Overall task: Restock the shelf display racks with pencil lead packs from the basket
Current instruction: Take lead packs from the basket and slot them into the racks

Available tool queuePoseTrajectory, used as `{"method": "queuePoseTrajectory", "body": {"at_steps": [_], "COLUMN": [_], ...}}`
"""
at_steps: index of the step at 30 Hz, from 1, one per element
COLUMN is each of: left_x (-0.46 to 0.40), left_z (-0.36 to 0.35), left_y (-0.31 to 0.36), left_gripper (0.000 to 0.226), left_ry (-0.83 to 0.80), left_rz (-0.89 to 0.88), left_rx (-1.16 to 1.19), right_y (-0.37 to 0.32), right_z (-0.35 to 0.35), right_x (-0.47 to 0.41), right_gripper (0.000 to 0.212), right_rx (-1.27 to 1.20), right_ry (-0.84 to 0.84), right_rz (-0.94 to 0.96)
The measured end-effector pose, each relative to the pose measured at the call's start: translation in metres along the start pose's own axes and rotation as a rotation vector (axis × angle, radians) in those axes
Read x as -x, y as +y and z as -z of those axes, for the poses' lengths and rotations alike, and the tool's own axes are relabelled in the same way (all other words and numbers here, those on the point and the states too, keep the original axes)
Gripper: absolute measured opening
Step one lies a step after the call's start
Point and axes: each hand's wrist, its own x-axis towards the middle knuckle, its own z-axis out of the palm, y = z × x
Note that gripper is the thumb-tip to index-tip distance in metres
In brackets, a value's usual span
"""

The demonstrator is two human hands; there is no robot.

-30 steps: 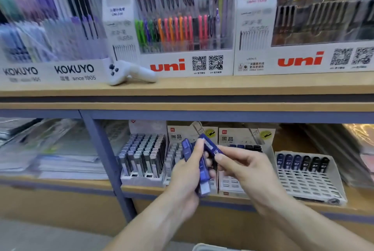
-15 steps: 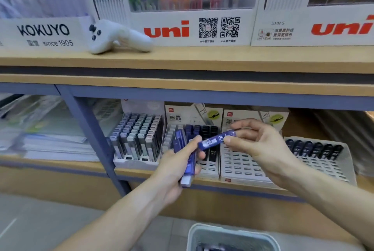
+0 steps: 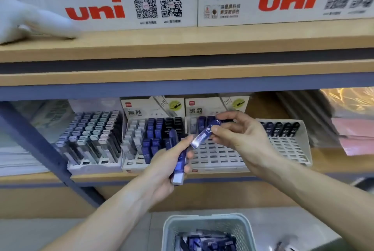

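We had the left hand (image 3: 162, 167) wrapped round a small bunch of blue lead packs (image 3: 179, 161), fingers curled tight on them, pale caps pointing down below the palm. Right hand (image 3: 240, 139) pinched a single blue pack (image 3: 204, 134) between thumb and fingertips, tilted, lower end just above the left thumb tip, apart from the bunch. Directly behind the right fingers sat the third rack (image 3: 214, 153) on the lower shelf (image 3: 323, 161), mostly bare slots, a few packs at its back row. Behind the left fingers was the second rack (image 3: 141, 141), part filled with grey, blue and black packs. Further left of the left fingers, the first rack (image 3: 91, 139) was packed nearly full. Right of the right fingers, a fourth rack (image 3: 287, 145) held one back row of dark packs only. Below both hands, near the bottom edge, the pale basket (image 3: 206, 224) held more blue packs. Above the fingers ran the upper shelf (image 3: 182, 48) with white uni display boxes (image 3: 121, 7); a blurred white object (image 3: 24, 21) lay at its left end, we couldn't tell what.
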Motion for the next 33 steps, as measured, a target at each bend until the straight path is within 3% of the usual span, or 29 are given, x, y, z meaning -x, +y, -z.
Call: {"method": "queuePoseTrajectory", "body": {"at_steps": [4,8,13,17,28,33], "left_x": [-0.009,-0.022,-0.030,-0.039,-0.055,-0.062], "left_z": [-0.030,-0.062,-0.077,-0.083,-0.089,-0.087], "left_y": [-0.001,0.006,-0.015,-0.033,-0.041,-0.047], "left_gripper": [0.042,0.035,0.031,0.029,0.028,0.027], "left_ry": [-0.058,-0.119,-0.166,-0.169,-0.144,-0.139], "left_rz": [0.016,0.044,0.123,0.188,0.178,0.187], "left_rx": [-0.091,-0.118,-0.004,0.006,0.078,0.036], "right_y": [-0.015,-0.028,-0.022,-0.007,0.013,0.018], "right_z": [0.031,0.077,0.120,0.145,0.144,0.141], "right_x": [0.000,-0.008,-0.017,-0.029,-0.052,-0.061], "right_gripper": [0.024,0.024,0.014,0.018,0.020,0.019], "right_rx": [0.027,0.045,0.305,0.657,0.981,1.012], "right_ry": [0.006,0.135,0.243,0.376,0.296,0.246], "right_rz": [0.003,0.015,0.052,0.075,0.215,0.217]}}
